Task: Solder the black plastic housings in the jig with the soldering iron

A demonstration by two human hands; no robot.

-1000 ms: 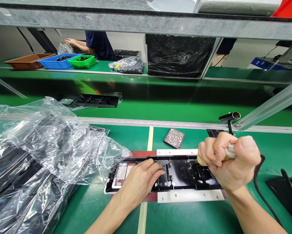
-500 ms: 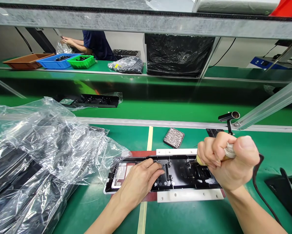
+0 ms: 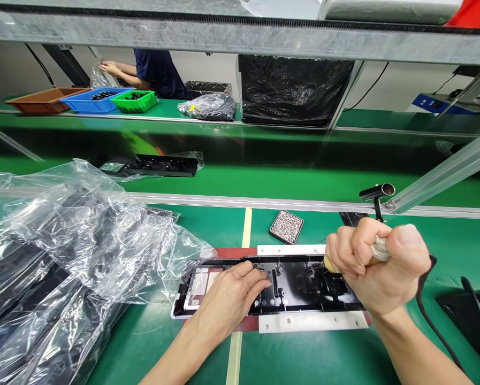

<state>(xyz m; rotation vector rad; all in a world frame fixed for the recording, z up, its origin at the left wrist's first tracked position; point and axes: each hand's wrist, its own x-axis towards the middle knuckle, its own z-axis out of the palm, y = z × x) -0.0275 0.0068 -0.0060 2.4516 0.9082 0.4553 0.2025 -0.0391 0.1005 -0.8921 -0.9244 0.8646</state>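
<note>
The black panel (image 3: 291, 289) lies on the red-brown board (image 3: 248, 324), between the far white strip (image 3: 290, 249) and the near white strip (image 3: 312, 323). The board rests on the green surface (image 3: 304, 361).

Hand state: the right hand (image 3: 384, 267) is clenched around the pale handle of a tool (image 3: 380, 248), above the panel's right part. The tool's tip cannot be made out. The left hand (image 3: 235, 289) lies on the panel left of its middle, fingers bent; whether it grips a part or only presses cannot be told.

Caution: the tool could slip and mark the panel if force is applied off its line. The panel could shift lengthwise if the left hand eases its pressure, since the strips flank only its long sides. The clear plastic bag (image 3: 115, 240) reaches the panel's left end and could snag if the panel moves. The black cord (image 3: 421, 299) beside the right forearm could catch and pull.

Orientation: the long axis runs left to right across the person's front, roughly parallel to the strips. The ribbed inner side faces up. The left end, with its pale-edged opening, projects beyond the strips; the right end is hidden behind the right hand.
</note>
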